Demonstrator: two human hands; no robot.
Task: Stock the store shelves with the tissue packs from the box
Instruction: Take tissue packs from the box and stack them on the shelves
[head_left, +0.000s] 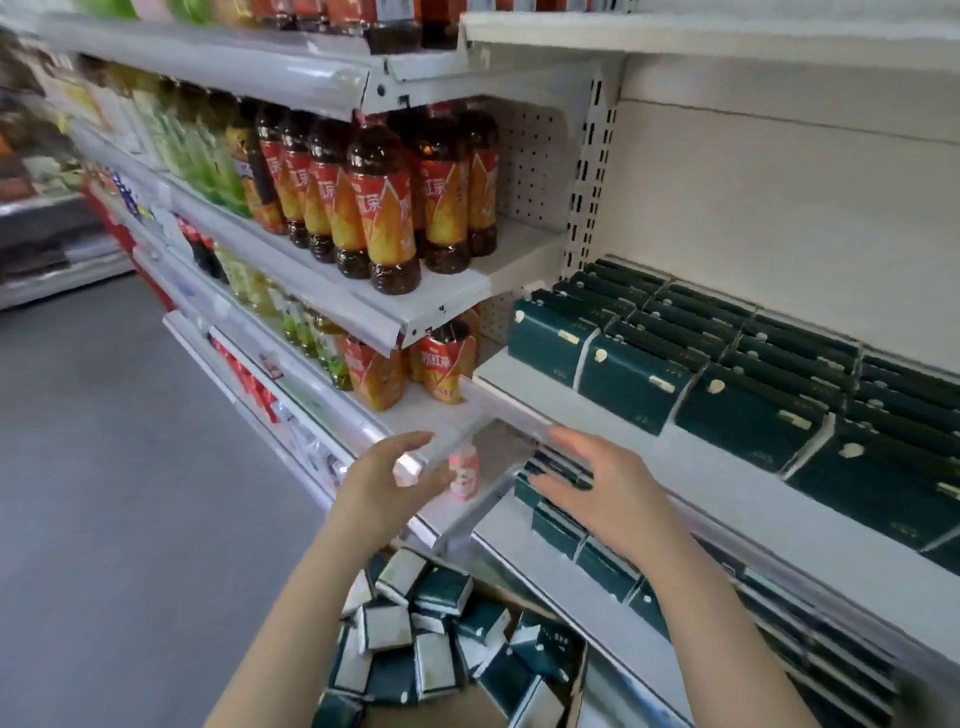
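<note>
The white shelving unit (779, 182) is filling the right and top of the view, and the grey floor (104, 467) is lying open along its left side, giving free room beside the person. On the middle shelf (587, 410), dark green tissue packs (743, 410) are standing in close rows from the back panel forward. A bare strip is remaining between the front row and the shelf's price rail (498, 405). One level down, the lower shelf (545, 566) is holding more green packs (602, 566) near its front lip. The middle shelf is overhanging them, so the way in is narrow.

To the left, brown tea bottles (384, 208) with orange labels are crowding the neighbouring shelves. Below the arms, the cardboard box (578, 675) is sitting against the shelving's foot, full of loose packs (441, 592) lying at all angles.

The right hand (597, 483) is reaching in front of the lower shelf with fingers straight and spread, gripping nothing. Whether it is touching the packs there cannot be told. The left hand (387, 480) is hovering at the left end of the price rail, fingers relaxed and apart, holding nothing. A small pink bottle (464, 475) is standing between the two hands.
</note>
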